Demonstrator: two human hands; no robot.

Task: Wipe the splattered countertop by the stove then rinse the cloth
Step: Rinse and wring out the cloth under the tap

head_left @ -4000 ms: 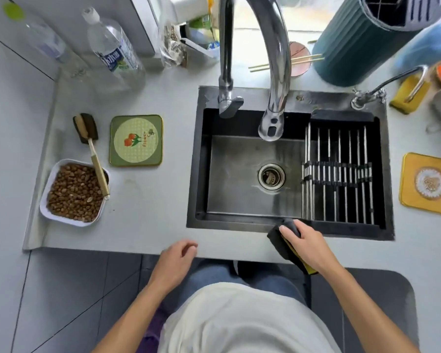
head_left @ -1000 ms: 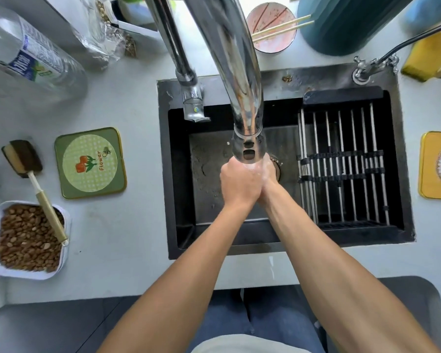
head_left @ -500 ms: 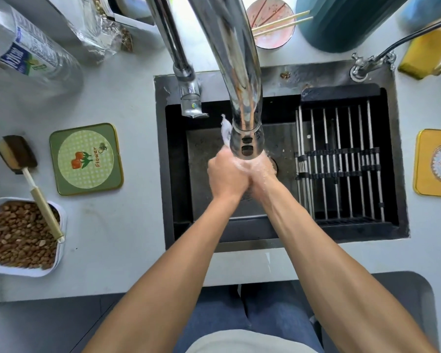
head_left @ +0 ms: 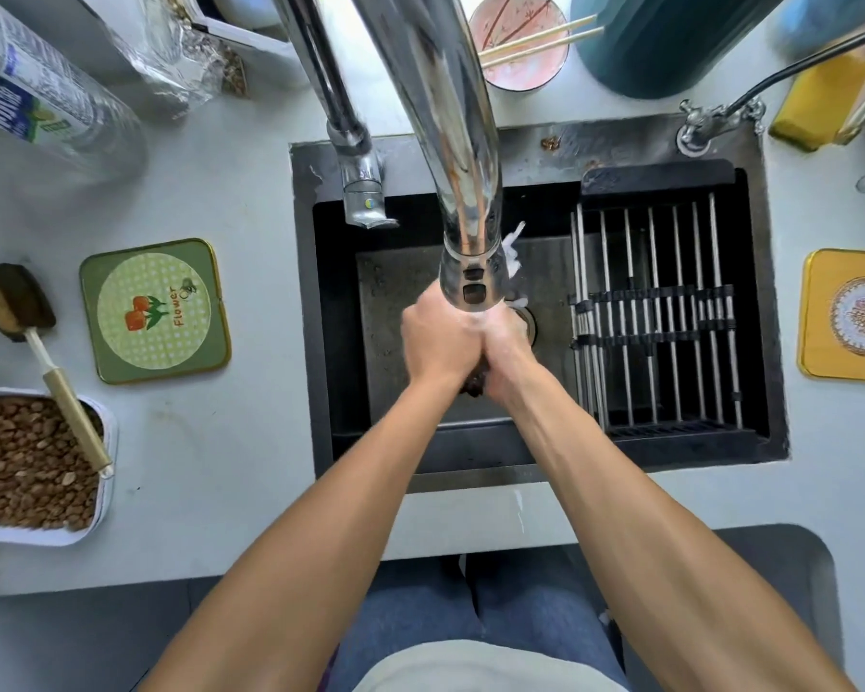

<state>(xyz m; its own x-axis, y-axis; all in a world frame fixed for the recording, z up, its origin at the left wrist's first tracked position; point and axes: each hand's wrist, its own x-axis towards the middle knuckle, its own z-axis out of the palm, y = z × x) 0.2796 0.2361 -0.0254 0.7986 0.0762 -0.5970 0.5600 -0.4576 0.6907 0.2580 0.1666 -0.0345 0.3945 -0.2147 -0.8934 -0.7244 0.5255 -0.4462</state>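
Down in the sink (head_left: 330, 312), the dark cloth (head_left: 474, 382) peeks out only between the wrists, squeezed between the left hand (head_left: 438, 344) and right hand (head_left: 508, 354), both clenched around it under the faucet spout (head_left: 470, 272) with water splashing. A drying rack (head_left: 655, 317) fills the basin's right side; a green coaster (head_left: 153, 309) lies on the countertop (head_left: 251, 442).

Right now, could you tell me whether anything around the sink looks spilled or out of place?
Yes: the brush rests with its handle end in the tray of brown pellets, and brown crumbs sit on the sink's back rim. Both look misplaced.
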